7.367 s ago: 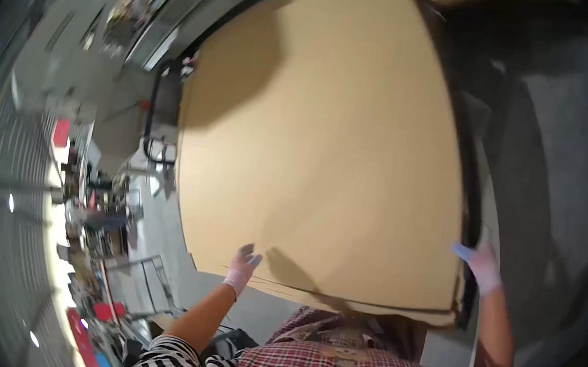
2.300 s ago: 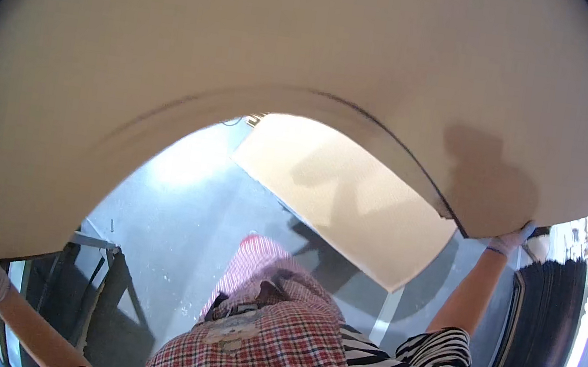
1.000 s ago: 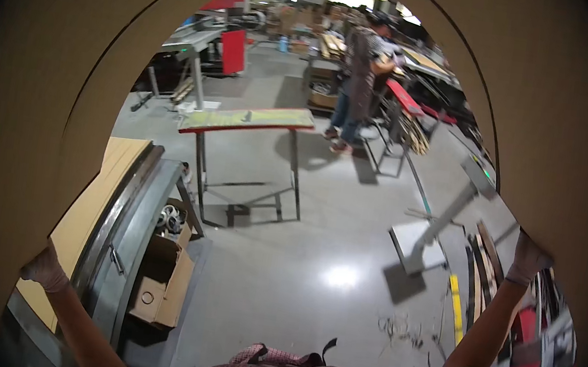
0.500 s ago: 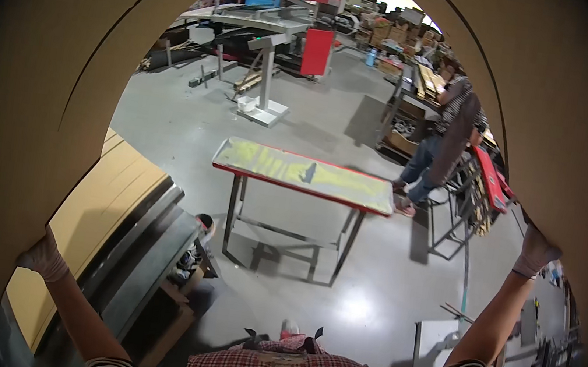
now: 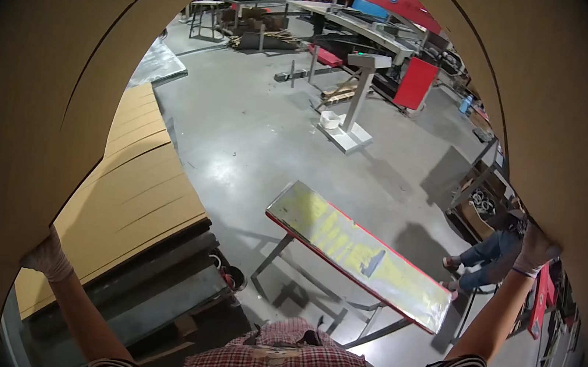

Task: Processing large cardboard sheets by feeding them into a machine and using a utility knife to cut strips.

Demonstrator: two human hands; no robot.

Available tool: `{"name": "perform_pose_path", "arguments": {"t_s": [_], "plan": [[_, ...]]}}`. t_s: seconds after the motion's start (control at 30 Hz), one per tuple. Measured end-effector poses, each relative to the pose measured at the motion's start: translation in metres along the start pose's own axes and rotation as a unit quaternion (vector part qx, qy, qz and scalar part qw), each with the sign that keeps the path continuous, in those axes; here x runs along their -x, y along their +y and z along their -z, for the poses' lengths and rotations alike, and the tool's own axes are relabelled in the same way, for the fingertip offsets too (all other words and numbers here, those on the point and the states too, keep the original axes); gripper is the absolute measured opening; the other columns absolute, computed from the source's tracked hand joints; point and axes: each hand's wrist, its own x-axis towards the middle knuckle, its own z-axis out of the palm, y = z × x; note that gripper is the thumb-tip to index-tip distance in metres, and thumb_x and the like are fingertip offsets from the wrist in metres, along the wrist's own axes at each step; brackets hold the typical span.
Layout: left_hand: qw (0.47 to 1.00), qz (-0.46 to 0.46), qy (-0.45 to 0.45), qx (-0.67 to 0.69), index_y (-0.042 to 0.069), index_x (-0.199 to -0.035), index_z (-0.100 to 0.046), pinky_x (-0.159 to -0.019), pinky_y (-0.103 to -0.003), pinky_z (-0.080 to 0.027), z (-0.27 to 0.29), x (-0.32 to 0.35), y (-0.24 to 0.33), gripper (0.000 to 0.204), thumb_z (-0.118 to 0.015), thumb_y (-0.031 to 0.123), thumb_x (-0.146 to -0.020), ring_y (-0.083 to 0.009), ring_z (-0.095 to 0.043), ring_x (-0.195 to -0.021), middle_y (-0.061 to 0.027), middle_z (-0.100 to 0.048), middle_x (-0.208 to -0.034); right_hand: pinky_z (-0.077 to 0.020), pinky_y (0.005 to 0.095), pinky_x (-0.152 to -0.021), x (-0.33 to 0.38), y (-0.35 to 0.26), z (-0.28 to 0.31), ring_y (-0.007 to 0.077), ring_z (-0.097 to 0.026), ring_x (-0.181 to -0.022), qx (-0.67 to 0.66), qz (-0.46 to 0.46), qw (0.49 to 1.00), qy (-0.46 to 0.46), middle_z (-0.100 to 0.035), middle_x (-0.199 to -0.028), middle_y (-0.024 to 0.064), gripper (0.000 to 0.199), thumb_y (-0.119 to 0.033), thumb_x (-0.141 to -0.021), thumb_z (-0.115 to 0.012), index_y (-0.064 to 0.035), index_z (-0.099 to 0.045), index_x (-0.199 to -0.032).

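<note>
A large tan board [image 5: 31,89], marked with a thin dark curved line, fills the left, top and right of the view, close to me. My left hand [image 5: 50,257], in a pale glove, is closed on its lower left edge. Across from it, my gloved right hand [image 5: 539,251] grips the lower right edge. The fingertips of both hands are partly hidden by the board. Below my left hand lies a stack of similar tan sheets [image 5: 133,192] with dark slits, on a dark support.
A narrow red-edged bench [image 5: 365,260] with a yellow-smeared top stands ahead. Beyond it are a grey post stand [image 5: 358,103] and a red-and-grey machine [image 5: 415,84]. At the right another person [image 5: 488,257] stands near a cart, partly hidden by the board. Buckets [image 5: 231,275] sit beside the stack.
My view has swung left: the bench, machine and other person have shifted right, and more of the sheet stack shows. Both hands keep their hold on the board.
</note>
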Motion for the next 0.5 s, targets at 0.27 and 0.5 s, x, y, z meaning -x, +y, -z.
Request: {"name": "perform_pose_path", "arguments": {"t_s": [0.27,0.5], "plan": [[0.997,-0.059,0.055,-0.022,-0.001,-0.139,-0.045,-0.115,-0.054,-0.032,0.021,-0.033,-0.032,0.078,-0.077,0.039,-0.081,-0.0329,-0.042,-0.135,-0.0180,-0.046,-0.142,-0.0258,0.0509,-0.116,-0.072,0.119,0.000,0.0261,-0.037,-0.139,-0.001,-0.020,0.996,-0.093,-0.044,-0.148,0.0011,0.100,-0.053,-0.061,-0.088,-0.0179,-0.045,-0.144],[0.988,-0.107,0.082,-0.078,-0.001,-0.140,-0.044,-0.114,-0.055,-0.032,0.063,-0.049,-0.013,0.080,-0.076,0.043,-0.081,-0.0348,-0.040,-0.136,-0.0189,-0.045,-0.142,-0.0210,0.0525,-0.118,-0.100,0.273,-0.035,0.0261,-0.030,-0.143,-0.061,-0.043,0.992,-0.100,-0.038,-0.152,0.0003,0.103,-0.054,-0.060,-0.088,-0.0200,-0.043,-0.146]]}}
